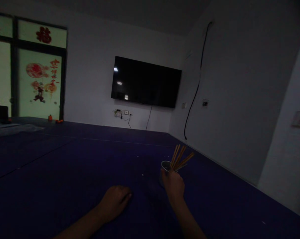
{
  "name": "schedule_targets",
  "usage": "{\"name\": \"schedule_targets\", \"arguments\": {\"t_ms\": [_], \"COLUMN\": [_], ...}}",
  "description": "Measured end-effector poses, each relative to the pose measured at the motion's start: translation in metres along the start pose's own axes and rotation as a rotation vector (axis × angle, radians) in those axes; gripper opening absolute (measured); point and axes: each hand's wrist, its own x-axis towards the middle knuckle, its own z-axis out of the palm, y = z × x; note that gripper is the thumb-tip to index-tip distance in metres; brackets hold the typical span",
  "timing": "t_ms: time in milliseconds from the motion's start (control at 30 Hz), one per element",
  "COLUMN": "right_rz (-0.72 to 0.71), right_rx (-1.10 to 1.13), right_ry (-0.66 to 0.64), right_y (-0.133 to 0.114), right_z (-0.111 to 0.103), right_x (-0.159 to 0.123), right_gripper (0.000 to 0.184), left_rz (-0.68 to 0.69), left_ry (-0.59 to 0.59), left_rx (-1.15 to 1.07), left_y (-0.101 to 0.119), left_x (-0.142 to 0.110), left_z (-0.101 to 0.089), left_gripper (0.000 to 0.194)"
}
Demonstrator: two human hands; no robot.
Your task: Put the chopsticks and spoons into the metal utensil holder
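A grey cup [166,164] stands on the dark purple tabletop, right of centre. Several thin wooden sticks that look like chopsticks [180,157] jut from its mouth and lean to the right. My right hand [174,185] is closed around the near right side of the cup, its thumb by the front just under the rim. The hand hides much of the cup and the sticks' lower ends. Resting on the table to the left, my left hand [116,198] has its fingers curled in, with nothing visible in them.
The purple tabletop [77,176] reaches toward the walls. Clear plastic sheeting [15,128] lies at the far left. Small orange objects [50,118] sit by the glass door. A television [146,82] hangs on the back wall, and a black cable [195,94] runs down the right wall.
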Motion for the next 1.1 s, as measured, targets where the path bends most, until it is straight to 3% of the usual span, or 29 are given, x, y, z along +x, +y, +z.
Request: {"name": "schedule_targets", "arguments": {"t_ms": [167,333,500,567,700,833,933,1100], "right_rz": [-0.105,-0.437,-0.712,-0.78,-0.856,-0.92,-0.864,-0.788], "right_rx": [0.029,0.265,0.498,0.54,0.588,0.629,0.691,0.68], "right_ry": [0.126,0.336,0.394,0.377,0.385,0.401,0.375,0.334], "right_y": [-0.004,-0.024,-0.05,-0.058,-0.066,-0.067,-0.068,-0.066], "right_z": [0.012,0.027,0.029,0.027,0.022,0.016,0.013,0.013], "right_x": [-0.005,-0.021,-0.046,-0.055,-0.066,-0.068,-0.066,-0.061], "right_gripper": [0.044,0.048,0.041,0.037,0.035,0.032,0.032,0.036], "left_rz": [-0.003,-0.078,-0.087,-0.032,0.067,0.022,-0.066,-0.307], "left_ry": [0.039,0.214,0.453,0.528,0.609,0.616,0.672,0.852], "left_rx": [-0.018,-0.102,-0.203,-0.248,-0.373,-0.604,-0.672,-0.492], "left_y": [-0.001,-0.008,-0.015,-0.017,-0.02,-0.016,-0.014,-0.034], "left_x": [0.0,-0.001,0.001,0.003,0.006,0.008,0.009,0.009], "left_z": [0.004,0.009,0.018,0.022,0.027,0.022,0.011,-0.002], "left_gripper": [0.03,0.031,0.092,0.101,0.095,0.08,0.071,0.074]}}
